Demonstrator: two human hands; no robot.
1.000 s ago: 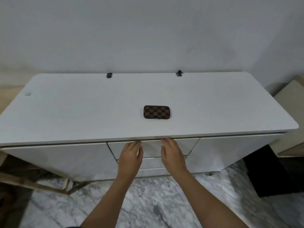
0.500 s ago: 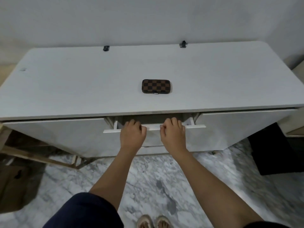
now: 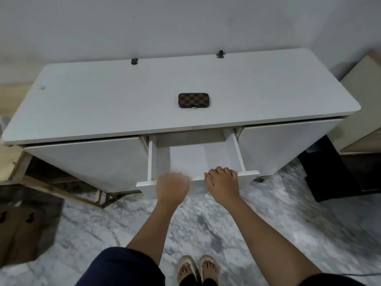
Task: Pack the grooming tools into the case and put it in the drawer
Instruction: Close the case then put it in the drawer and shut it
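1. Both hands grip the front panel of the white wooden centre drawer (image 3: 195, 159). The left hand (image 3: 172, 185) is curled over its top edge in a loose fist; it is blurred, so I cannot tell how firm the hold is. The right hand (image 3: 223, 180) has its fingers hooked over the same edge.
2. The brown checkered zip-up grooming case (image 3: 193, 100) lies closed on the white desk top (image 3: 92, 104), well back from the front edge and directly behind the drawer.
3. Risk: pulled much further, the drawer could leave its runners and drop towards the sandalled feet (image 3: 196, 269) below.
4. Risk: the case may snag the desk's overhanging front lip on the way down, since that lip shades the drawer's rear.
5. Room: the drawer's visible floor looks bare, and the desk top around the case is open.
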